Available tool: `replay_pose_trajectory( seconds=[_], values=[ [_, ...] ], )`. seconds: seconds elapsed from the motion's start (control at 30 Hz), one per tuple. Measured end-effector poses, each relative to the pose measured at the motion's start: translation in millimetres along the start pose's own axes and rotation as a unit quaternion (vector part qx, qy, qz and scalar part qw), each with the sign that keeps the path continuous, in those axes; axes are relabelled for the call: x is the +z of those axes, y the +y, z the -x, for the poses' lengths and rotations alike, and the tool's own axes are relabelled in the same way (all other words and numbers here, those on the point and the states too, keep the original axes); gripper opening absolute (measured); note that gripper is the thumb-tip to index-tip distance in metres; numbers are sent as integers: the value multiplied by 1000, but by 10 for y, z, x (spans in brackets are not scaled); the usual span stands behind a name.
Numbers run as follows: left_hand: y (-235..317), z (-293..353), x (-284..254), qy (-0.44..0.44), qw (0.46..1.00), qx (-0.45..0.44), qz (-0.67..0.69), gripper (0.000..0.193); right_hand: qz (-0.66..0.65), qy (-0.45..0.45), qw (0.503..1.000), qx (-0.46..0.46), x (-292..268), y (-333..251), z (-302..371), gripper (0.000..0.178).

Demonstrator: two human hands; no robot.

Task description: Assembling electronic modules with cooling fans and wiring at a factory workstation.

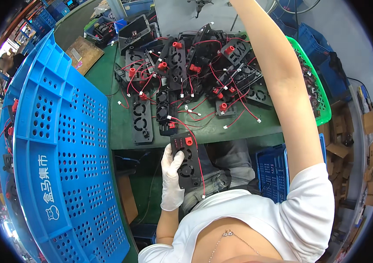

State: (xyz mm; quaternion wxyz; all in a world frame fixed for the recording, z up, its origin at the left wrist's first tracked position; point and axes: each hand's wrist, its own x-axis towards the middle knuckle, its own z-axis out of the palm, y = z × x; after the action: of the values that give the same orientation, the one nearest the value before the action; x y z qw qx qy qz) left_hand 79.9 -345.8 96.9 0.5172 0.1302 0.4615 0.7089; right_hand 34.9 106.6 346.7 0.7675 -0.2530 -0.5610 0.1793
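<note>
My left hand (172, 171), in a white glove, grips the edge of a black fan panel (189, 164) just in front of the table's near edge. The thumb lies on its face. This panel has two round fan openings and a red round fitting (189, 141), and a red wire (198, 162) with a white plug hangs along its right side. My right forearm (278, 74) stretches up across the right side of the table, and its hand is beyond the top edge of the picture. Beyond the held panel lies a heap of similar black fan panels (177, 65) with red wires.
The green table (248, 127) carries the heap. At left stands a big blue perforated crate (81, 175); at right, a green basket (324, 103) of small parts. A black bin (134, 33) sits at the back left, and a blue crate (272, 173) stands below the table's right side.
</note>
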Motion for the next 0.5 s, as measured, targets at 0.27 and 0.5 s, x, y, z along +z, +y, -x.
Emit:
replay_pose_trajectory(
  seconds=[0.27,0.5],
  values=[
    [11,-108,-44,16,1000,5,-21,32,-45,-7,999,-28,-187,-196,22,34],
    [7,-218,-34,-12,997,18,-73,35,-93,-138,985,37,-642,-668,138,25]
  ],
)
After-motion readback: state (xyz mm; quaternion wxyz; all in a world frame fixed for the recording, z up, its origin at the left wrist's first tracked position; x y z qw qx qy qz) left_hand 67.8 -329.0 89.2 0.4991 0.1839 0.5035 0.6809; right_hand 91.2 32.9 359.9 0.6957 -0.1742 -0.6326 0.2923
